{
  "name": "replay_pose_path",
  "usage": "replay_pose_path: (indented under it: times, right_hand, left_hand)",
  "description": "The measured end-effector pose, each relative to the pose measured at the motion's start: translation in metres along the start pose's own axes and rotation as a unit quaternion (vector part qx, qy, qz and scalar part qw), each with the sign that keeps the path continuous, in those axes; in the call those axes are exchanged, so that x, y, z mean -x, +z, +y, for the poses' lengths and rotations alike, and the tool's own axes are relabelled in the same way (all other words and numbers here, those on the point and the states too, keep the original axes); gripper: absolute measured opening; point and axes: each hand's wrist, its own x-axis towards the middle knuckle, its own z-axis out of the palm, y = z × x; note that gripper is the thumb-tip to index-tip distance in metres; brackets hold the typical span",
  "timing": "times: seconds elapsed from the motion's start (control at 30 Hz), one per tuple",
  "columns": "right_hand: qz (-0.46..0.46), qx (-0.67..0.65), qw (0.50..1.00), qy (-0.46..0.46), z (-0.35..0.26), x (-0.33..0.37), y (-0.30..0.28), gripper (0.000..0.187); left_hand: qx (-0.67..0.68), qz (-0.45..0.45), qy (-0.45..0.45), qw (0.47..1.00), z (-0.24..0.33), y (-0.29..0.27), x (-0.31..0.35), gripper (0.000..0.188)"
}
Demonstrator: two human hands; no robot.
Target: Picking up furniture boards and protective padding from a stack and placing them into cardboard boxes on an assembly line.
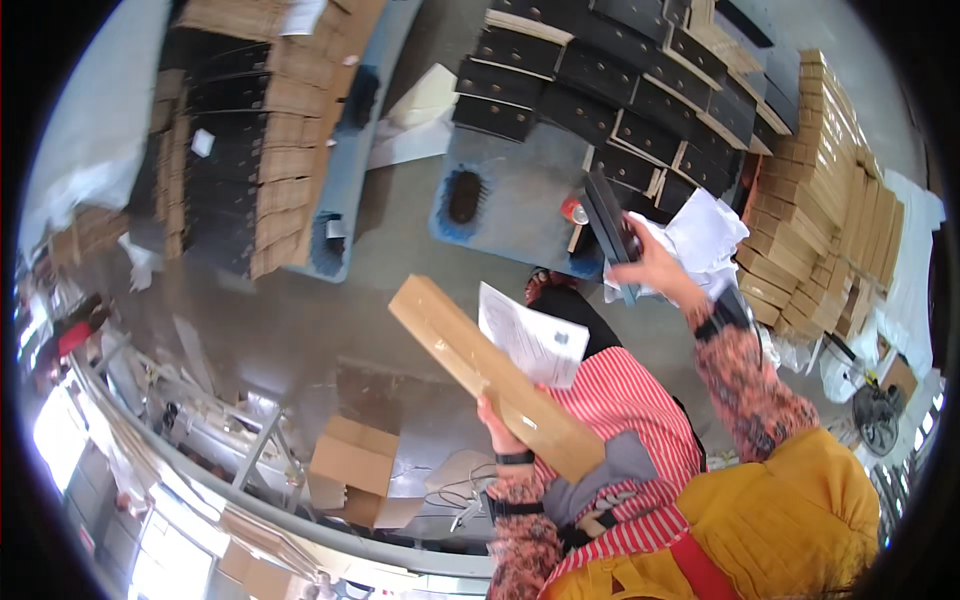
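Note:
My left hand [497, 428] is closed on the lower edge of a long, narrow brown cardboard box [500, 385], held slantwise in front of my striped apron. A printed white sheet [533, 338] sticks out along the box's far side; whether my fingers hold it too is hidden. Out to the right, my right hand [657, 264] is closed around the near end of a flat black box [605, 228], seen almost edge on. Crumpled white paper [705, 235] lies beside and under that hand.
Rows of black boxes [590, 75] are stacked on a blue pallet [520, 160] ahead, with a red can [575, 211] nearby. Another loaded pallet [333, 235] stands left. Brown cartons [815, 210] pile up right, near a fan [877, 418]. An open carton [352, 460] sits lower left.

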Motion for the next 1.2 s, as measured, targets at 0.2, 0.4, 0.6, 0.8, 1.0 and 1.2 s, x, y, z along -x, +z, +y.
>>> replay_pose_path:
  times: [0.2, 0.4, 0.6, 0.8, 1.0, 1.2]
  right_hand:
    - [-0.083, 0.021, 0.978, -0.189, -0.184, 0.160, 0.078, 0.114]
    - [-0.086, 0.348, 0.889, -0.284, -0.274, 0.205, 0.215, 0.119]
    - [-0.225, 0.294, 0.911, -0.179, -0.324, 0.177, 0.331, 0.091]
    - [-0.312, 0.181, 0.901, -0.242, -0.323, 0.133, 0.458, 0.091]
    - [-0.336, 0.131, 0.905, -0.226, -0.335, 0.120, 0.533, 0.089]
    - [-0.428, 0.119, 0.880, -0.168, -0.369, 0.042, 0.569, 0.071]
  left_hand:
    - [-0.031, -0.123, 0.109, 0.986, 0.047, 0.028, 0.040, 0.086]
    - [0.032, -0.175, 0.263, 0.948, 0.106, 0.025, 0.092, 0.099]
    - [0.112, -0.244, 0.230, 0.935, 0.205, -0.042, 0.117, 0.089]
    - [0.138, -0.268, 0.231, 0.925, 0.289, -0.106, 0.116, 0.094]
    - [0.077, -0.141, 0.278, 0.947, 0.364, -0.158, 0.116, 0.069]
    - [0.207, -0.122, 0.235, 0.942, 0.403, -0.196, 0.101, 0.073]
